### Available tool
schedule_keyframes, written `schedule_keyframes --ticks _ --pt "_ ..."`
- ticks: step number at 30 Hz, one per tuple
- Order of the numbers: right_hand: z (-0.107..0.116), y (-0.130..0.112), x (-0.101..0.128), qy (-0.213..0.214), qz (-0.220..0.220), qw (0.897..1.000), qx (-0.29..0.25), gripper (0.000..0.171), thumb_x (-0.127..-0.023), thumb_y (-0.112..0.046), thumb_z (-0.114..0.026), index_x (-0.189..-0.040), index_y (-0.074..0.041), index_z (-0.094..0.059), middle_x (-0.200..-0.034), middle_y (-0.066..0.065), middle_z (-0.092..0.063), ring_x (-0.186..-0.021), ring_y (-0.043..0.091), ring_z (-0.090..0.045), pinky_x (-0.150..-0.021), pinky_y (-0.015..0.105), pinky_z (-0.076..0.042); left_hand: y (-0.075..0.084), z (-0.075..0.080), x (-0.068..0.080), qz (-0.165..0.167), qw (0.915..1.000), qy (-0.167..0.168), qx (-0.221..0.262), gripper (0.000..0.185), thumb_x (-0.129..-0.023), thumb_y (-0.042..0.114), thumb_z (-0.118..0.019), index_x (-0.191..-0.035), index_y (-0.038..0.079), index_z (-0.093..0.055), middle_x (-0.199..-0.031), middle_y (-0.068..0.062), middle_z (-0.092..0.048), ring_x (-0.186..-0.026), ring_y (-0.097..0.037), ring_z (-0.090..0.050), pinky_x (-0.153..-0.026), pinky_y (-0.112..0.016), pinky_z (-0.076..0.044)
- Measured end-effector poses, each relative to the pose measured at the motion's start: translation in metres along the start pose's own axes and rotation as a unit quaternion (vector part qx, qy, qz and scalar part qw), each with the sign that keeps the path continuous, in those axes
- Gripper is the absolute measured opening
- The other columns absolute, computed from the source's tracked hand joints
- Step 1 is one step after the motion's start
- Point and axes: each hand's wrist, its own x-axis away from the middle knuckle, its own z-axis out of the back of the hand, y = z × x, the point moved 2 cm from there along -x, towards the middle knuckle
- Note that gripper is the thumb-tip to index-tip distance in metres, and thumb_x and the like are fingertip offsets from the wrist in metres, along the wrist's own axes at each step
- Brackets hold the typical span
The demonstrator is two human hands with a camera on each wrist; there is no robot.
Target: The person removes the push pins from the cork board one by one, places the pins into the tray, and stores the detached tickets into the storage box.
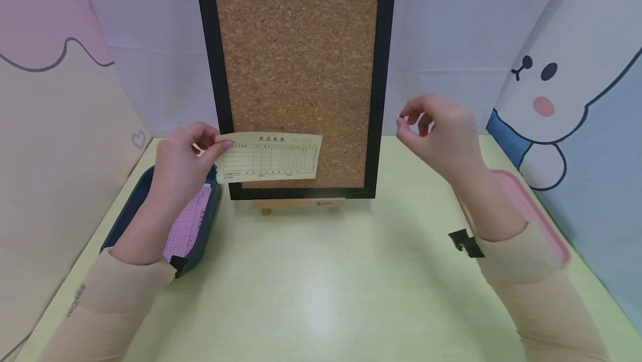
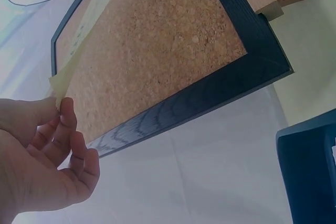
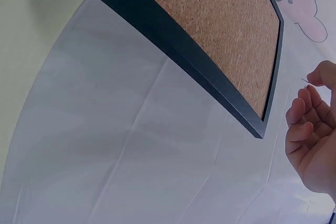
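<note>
My left hand [image 1: 183,153] pinches the left end of a cream printed receipt slip [image 1: 271,157] between thumb and fingers. The slip overlaps the lower left of a black-framed corkboard [image 1: 301,61] in the head view. Seen from the left wrist, the slip [image 2: 79,45] runs away from the fingertips across the cork. To the right of the board, my right hand [image 1: 441,131] is raised, its thumb and index finger pinching a tiny pin. The pin's thin shaft [image 3: 305,81] sticks out past the fingertips in the right wrist view, away from the frame.
A wooden stand [image 1: 301,204] supports the board on the pale table [image 1: 311,273]. Under the left forearm is a dark blue tray [image 1: 213,217] with pink printed sheets [image 1: 188,223]. A pink tray [image 1: 534,200] lies partly behind the right forearm. Cloth-covered walls close in three sides.
</note>
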Motion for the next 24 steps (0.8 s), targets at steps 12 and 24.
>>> schedule_keyframes --ticks 12,24 --pt "0.027 0.015 0.016 -0.01 -0.035 0.998 0.042 0.015 -0.082 -0.01 -0.067 -0.09 0.002 -0.065 -0.075 0.011 -0.063 -0.061 0.014 -0.049 -0.058 0.012 -0.032 -0.002 0.027 -0.007 -0.048 0.9974 -0.034 -0.042 0.021 -0.086 0.021 -0.069 -0.097 0.003 -0.065 -0.09 -0.015 -0.062 -0.089 -0.029 -0.046 -0.066 -0.034 -0.035" --pt "0.044 0.044 0.039 0.033 -0.045 0.998 0.033 0.012 -0.076 -0.005 -0.067 -0.086 0.002 -0.068 -0.072 0.011 -0.062 -0.064 -0.005 -0.04 -0.062 0.007 -0.031 -0.007 0.045 -0.011 -0.092 0.9928 -0.05 -0.059 0.014 -0.084 0.016 -0.072 -0.091 0.005 -0.067 -0.089 -0.012 -0.063 -0.086 -0.024 -0.047 -0.063 -0.024 -0.034"
